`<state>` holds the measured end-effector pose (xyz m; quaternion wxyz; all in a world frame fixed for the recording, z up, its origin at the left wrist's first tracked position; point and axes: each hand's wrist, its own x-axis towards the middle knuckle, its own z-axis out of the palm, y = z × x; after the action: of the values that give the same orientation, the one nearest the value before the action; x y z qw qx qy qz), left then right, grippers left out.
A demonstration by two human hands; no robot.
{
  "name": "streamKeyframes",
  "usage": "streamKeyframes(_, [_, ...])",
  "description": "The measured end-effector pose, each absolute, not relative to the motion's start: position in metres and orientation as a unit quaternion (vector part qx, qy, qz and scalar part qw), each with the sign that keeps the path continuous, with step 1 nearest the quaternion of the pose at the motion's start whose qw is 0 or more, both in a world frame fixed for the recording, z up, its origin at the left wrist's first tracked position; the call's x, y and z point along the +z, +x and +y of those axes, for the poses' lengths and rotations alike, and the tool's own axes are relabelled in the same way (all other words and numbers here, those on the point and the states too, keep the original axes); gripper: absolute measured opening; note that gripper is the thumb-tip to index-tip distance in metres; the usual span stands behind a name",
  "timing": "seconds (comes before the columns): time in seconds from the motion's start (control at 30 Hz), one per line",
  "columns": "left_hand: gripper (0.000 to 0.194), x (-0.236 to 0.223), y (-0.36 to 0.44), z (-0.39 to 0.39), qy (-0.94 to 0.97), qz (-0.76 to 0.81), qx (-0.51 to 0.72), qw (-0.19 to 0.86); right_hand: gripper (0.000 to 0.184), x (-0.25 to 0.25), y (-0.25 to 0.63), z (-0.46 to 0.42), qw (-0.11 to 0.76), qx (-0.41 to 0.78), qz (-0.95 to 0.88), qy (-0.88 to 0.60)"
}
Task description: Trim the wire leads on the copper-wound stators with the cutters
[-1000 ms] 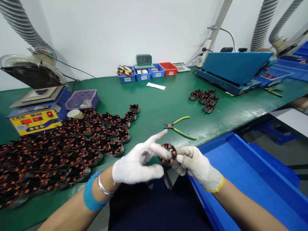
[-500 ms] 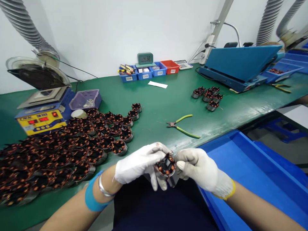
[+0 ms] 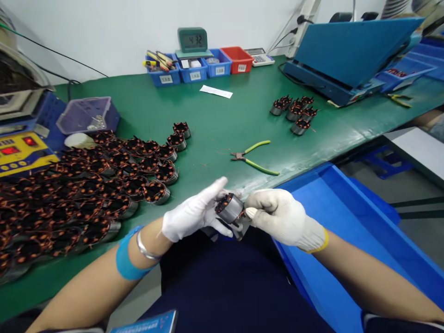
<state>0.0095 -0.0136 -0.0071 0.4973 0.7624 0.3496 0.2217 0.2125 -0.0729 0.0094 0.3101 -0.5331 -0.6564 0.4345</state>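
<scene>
Both my hands are at the bench's near edge: my left hand (image 3: 198, 212) cups a copper-wound stator (image 3: 230, 208), and my right hand (image 3: 277, 216) pinches at its side. At the back of the bench (image 3: 211, 122), a blue bin (image 3: 165, 79) carries pliers. The purple bin (image 3: 88, 115) has small silvery pieces inside; the large blue tray (image 3: 347, 240) shows bare.

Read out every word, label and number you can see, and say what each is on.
"4 32": dark green digital clock.
Too small or blurred: white labels on three blue plastic bins and the red plastic bin; red displays on the yellow-and-blue machine; print on the glossy blue item at the bottom edge; white calculator's keys.
</scene>
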Motion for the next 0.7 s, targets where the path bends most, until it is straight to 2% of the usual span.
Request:
streamKeyframes(0.07, [0.046, -0.008, 0.012, -0.013, 0.752, 0.343, 0.193, 0.529, 0.016, 0.007, 0.212, -0.069, 0.297, 0.353, -0.709, -0.534])
streamKeyframes(0.13, [0.039, -0.013, 0.013, -0.017, 0.778, 0.347, 0.241, 0.464, 0.016, 0.006, 0.212, -0.066, 0.29, 0.322, -0.711, -0.553])
streamKeyframes(0.23, [0.061, -0.018, 0.013, -0.024, 0.834, 0.325, 0.334, 0.295, 0.022, 0.005, 0.211, -0.063, 0.319, 0.434, -0.622, -0.568])
streamKeyframes(0.3, [0.073, -0.019, 0.014, -0.024, 0.832, 0.33, 0.321, 0.31, 0.024, 0.002, 0.208, -0.062, 0.354, 0.544, -0.529, -0.547])
streamKeyframes(0.37, [0.065, -0.018, 0.015, -0.021, 0.806, 0.355, 0.271, 0.388, 0.025, -0.005, 0.205, -0.059, 0.379, 0.597, -0.462, -0.535])
streamKeyframes(0.43, [0.049, -0.018, 0.016, -0.016, 0.8, 0.359, 0.254, 0.408, 0.027, -0.014, 0.203, -0.055, 0.393, 0.616, -0.424, -0.536])
streamKeyframes(0.53, [0.04, -0.024, 0.016, -0.009, 0.834, 0.334, 0.331, 0.288, 0.03, -0.024, 0.205, -0.048, 0.386, 0.621, -0.414, -0.542])
streamKeyframes(0.6, [0.04, -0.028, 0.015, -0.006, 0.844, 0.33, 0.36, 0.221, 0.031, -0.025, 0.211, -0.045, 0.376, 0.533, -0.497, -0.572])
streamKeyframes(0.7, [0.044, -0.033, 0.014, -0.004, 0.843, 0.356, 0.36, 0.185, 0.042, -0.019, 0.222, -0.043, 0.358, 0.221, -0.713, -0.561])
